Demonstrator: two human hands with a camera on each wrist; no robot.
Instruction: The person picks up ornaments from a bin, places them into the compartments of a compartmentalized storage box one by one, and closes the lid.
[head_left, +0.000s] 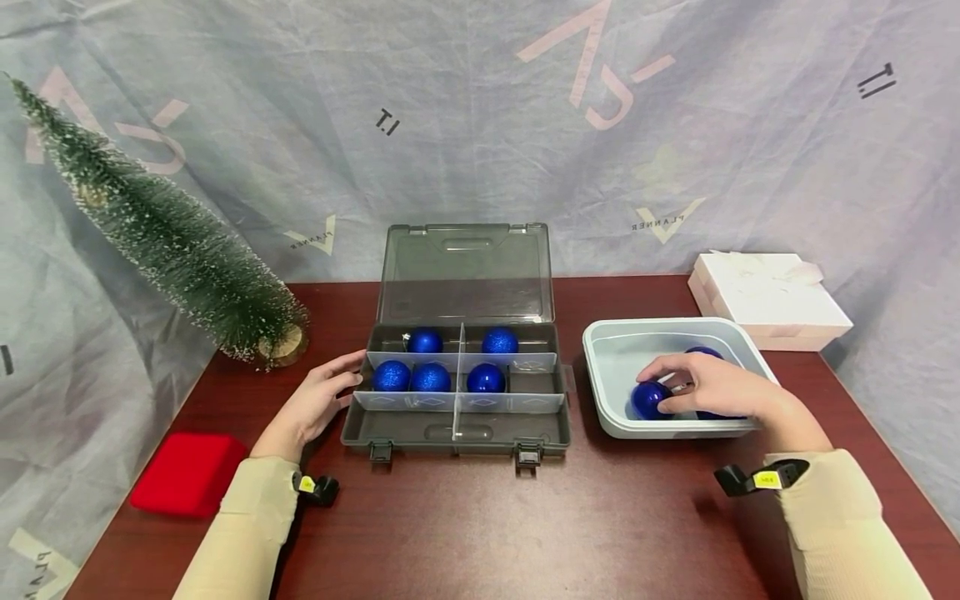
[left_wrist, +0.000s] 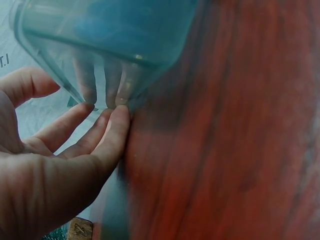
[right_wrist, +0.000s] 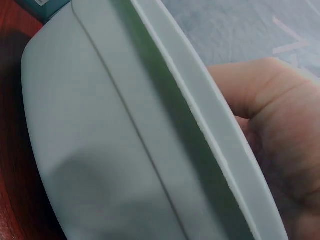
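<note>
A glossy blue Christmas ball (head_left: pixel 650 401) is pinched between the thumb and fingers of my right hand (head_left: pixel 712 387), inside the pale grey-blue tub (head_left: pixel 600 367). More blue balls (head_left: pixel 703 352) lie in that tub, partly hidden by the hand. In the right wrist view the tub's wall (right_wrist: pixel 100 125) covers the fingertips. My left hand (head_left: pixel 318 400) touches the left side of a grey divided case (head_left: pixel 397 429) whose lid (head_left: pixel 467 275) stands up. Its fingers (left_wrist: pixel 117 120) rest against the case's wall. Several blue balls, some glittery (head_left: pixel 392 377), some glossy (head_left: pixel 486 379), sit in the back and middle rows.
A frosted miniature tree (head_left: pixel 180 242) stands at the back left, leaning in the view. Near the left sleeve lies a red box (head_left: pixel 191 473). Behind the tub is a white gift box (head_left: pixel 772 292) with a bow. A grey printed cloth (head_left: pixel 465 150) hangs behind the table.
</note>
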